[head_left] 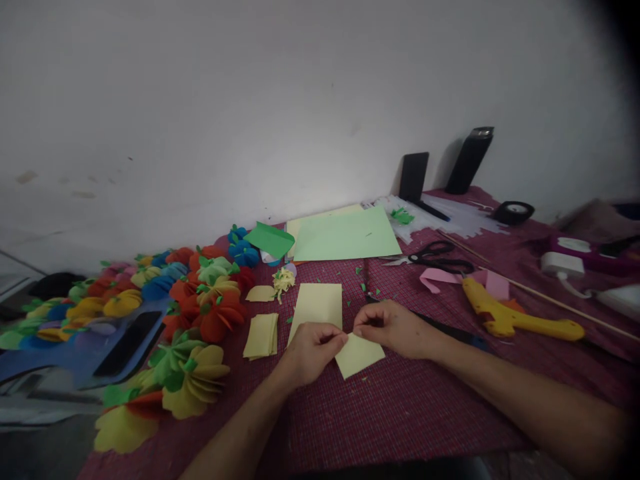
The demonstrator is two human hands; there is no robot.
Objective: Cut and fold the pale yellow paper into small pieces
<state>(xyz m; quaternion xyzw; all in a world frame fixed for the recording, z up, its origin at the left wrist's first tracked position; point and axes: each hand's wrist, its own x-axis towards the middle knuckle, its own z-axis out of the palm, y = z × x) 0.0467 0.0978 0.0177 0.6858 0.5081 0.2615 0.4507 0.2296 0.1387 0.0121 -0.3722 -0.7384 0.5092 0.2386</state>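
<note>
My left hand (316, 352) pinches the upper left edge of a small pale yellow piece of paper (359, 358), thumb against fingers. Close beside it, my right hand (393, 327) has its fingertips closed on the same paper's top edge. The piece lies tilted over the checked cloth. Just behind my left hand is a larger yellow sheet (319, 303), partly covered by that hand. To the left sit a stack of yellow paper pieces (261, 336), a rounded yellow cutout (261, 293) and a bunch of curled yellow scraps (283, 280).
Colourful paper pumpkins (220, 313) crowd the left side. Behind lie a light green sheet (345, 235) and a dark green paper (270, 239). Black scissors (434, 257), a yellow glue gun (520, 319), a wooden stick (545, 290) and a tape roll (514, 212) are at the right.
</note>
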